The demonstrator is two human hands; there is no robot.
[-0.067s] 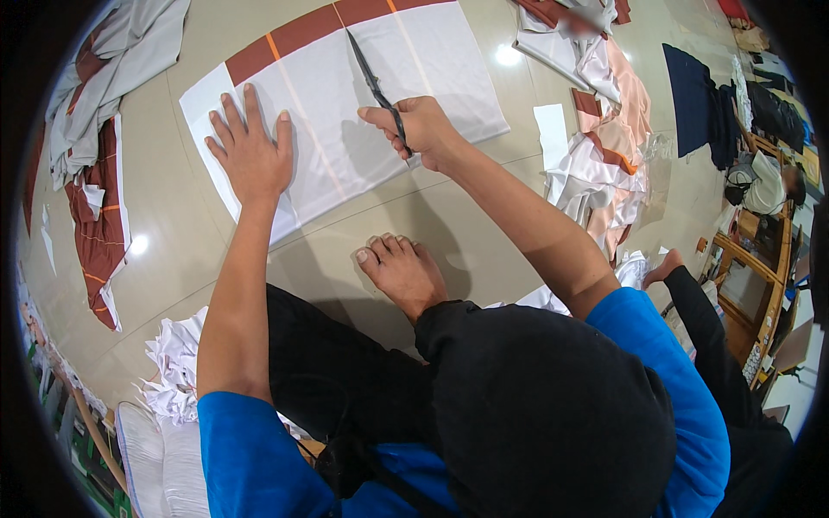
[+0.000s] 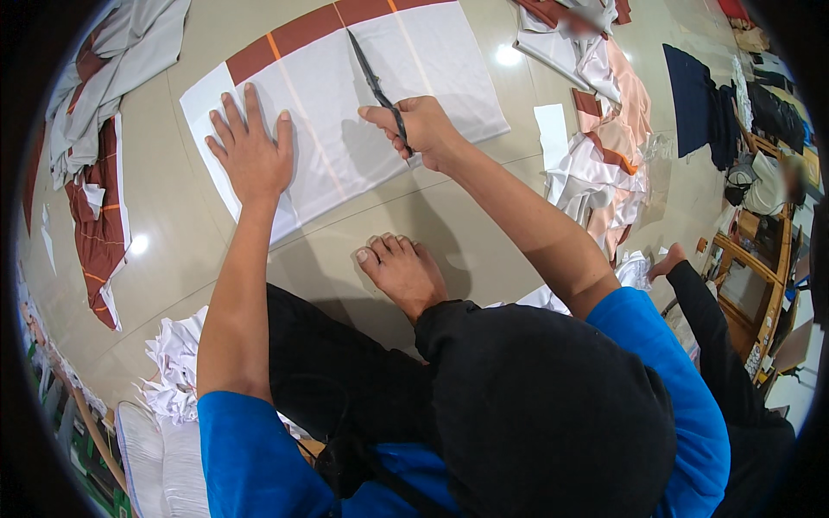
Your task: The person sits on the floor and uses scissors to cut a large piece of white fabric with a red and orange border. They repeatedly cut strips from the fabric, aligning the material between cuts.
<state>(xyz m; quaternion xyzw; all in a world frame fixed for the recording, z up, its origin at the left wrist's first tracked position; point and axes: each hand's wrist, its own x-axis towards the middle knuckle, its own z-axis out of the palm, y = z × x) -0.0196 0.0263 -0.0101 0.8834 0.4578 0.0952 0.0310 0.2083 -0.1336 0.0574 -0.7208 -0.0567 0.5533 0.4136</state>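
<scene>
A white cloth panel [image 2: 406, 78] with a brown band and thin orange stripes along its far edge lies flat on the tiled floor. My left hand [image 2: 256, 154] rests palm down on its left part, the fingers spread. Over the middle of the panel, my right hand [image 2: 423, 129] is closed round the handles of black scissors [image 2: 373, 79]. Their blades point away from me, with the tips close to the brown band. The blades look together or nearly so. Whether they touch the cloth I cannot tell.
Grey cloth [image 2: 129, 43] and brown striped cloth [image 2: 99, 233] lie at the left. White, brown and peach pieces [image 2: 617, 112] are heaped at the right, near dark blue cloth [image 2: 695, 104]. White scraps [image 2: 177, 354] sit by my left elbow. Bare feet [image 2: 401, 268] show below the panel and at the right.
The bare foot at the right and its black trouser leg have shifted slightly. Both my hands, the scissors and the panel look the same.
</scene>
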